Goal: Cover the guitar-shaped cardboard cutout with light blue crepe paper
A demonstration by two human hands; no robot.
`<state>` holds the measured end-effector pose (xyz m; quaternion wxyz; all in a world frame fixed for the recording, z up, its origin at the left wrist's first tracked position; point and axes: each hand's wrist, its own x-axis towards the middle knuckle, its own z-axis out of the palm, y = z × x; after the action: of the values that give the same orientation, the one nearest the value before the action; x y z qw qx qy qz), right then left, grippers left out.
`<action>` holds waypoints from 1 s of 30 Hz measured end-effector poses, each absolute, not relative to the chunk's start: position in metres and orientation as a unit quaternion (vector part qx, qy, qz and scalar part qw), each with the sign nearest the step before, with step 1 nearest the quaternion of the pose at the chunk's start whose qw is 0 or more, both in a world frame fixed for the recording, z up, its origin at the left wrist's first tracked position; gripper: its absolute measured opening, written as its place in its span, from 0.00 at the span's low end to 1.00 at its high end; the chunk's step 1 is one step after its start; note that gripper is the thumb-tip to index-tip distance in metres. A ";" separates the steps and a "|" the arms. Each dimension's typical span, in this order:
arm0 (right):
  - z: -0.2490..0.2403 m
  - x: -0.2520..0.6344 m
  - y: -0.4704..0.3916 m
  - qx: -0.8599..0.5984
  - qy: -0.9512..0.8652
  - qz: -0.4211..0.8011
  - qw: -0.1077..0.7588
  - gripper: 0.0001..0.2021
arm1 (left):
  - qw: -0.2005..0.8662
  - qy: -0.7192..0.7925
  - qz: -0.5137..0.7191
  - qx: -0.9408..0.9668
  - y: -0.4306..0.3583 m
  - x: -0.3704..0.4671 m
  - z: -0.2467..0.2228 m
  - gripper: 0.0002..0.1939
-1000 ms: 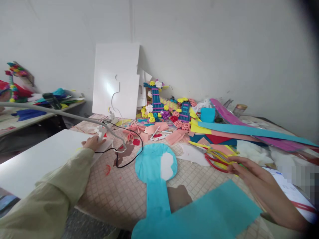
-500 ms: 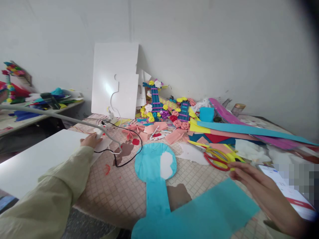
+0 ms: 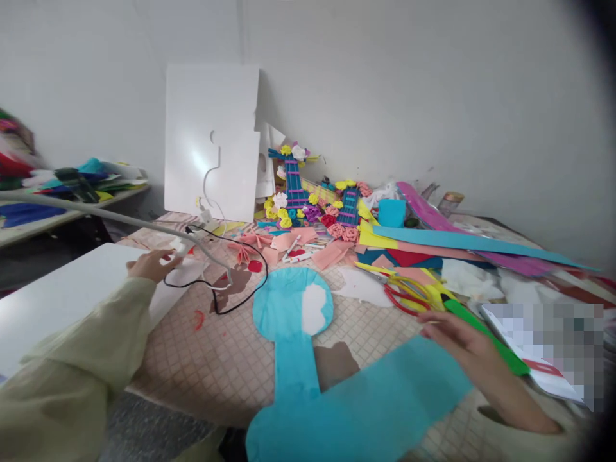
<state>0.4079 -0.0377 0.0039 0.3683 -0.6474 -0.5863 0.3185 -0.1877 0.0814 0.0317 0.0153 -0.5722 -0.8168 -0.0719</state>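
At the left, my left hand (image 3: 153,264) is closed round the end of a white power strip (image 3: 183,245), with black and white cords beside it. My right hand (image 3: 455,333) has its fingers pressed together near the handles of red and yellow scissors (image 3: 409,295); what they pinch is too small to name. Under that hand lies a turquoise paper sheet (image 3: 399,391). A turquoise guitar-like shape (image 3: 294,366) with a white patch on its round top lies in the middle, and the sheet overlaps its lower part.
A white board (image 3: 212,141) leans on the wall. Paper flowers (image 3: 289,212), white pens (image 3: 298,256) and coloured paper strips (image 3: 471,244) cover the back. A green marker-like object (image 3: 486,337) and a phone (image 3: 548,369) lie right; a white panel (image 3: 72,301) lies left.
The whole view has shifted slightly. My left hand has moved left and stays on the power strip. My right hand has drawn back from the scissors' handles, and the green object now shows beside it.
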 end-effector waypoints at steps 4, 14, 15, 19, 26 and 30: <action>-0.010 0.393 -0.049 -0.571 -0.744 0.267 0.222 0.17 | 0.035 -0.820 -0.121 -0.559 0.068 -0.198 0.032 0.19; -0.021 0.380 -0.053 -0.536 -0.813 0.204 0.100 0.05 | -0.025 -0.736 -0.335 -0.588 -0.051 -0.101 0.028 0.13; -0.018 0.379 -0.053 -0.532 -0.816 0.202 0.102 0.03 | -0.088 -0.704 -0.321 -0.628 -0.060 -0.086 0.023 0.12; -0.007 0.379 -0.055 -0.515 -0.820 0.218 0.123 0.02 | -0.307 -0.516 -0.237 -0.763 -0.076 -0.038 -0.003 0.21; 0.001 0.398 -0.064 -0.550 -0.786 0.234 0.157 0.09 | -0.386 -0.445 -0.173 -0.789 -0.077 0.006 -0.032 0.35; 0.005 0.401 -0.064 -0.567 -0.767 0.242 0.178 0.10 | -0.443 -0.467 -0.193 -0.741 -0.068 0.017 -0.027 0.15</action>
<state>0.4015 -0.0645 0.0052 0.1776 -0.5670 -0.7669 0.2424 0.0165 -0.0683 -0.0267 -0.4426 -0.7406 -0.4673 -0.1929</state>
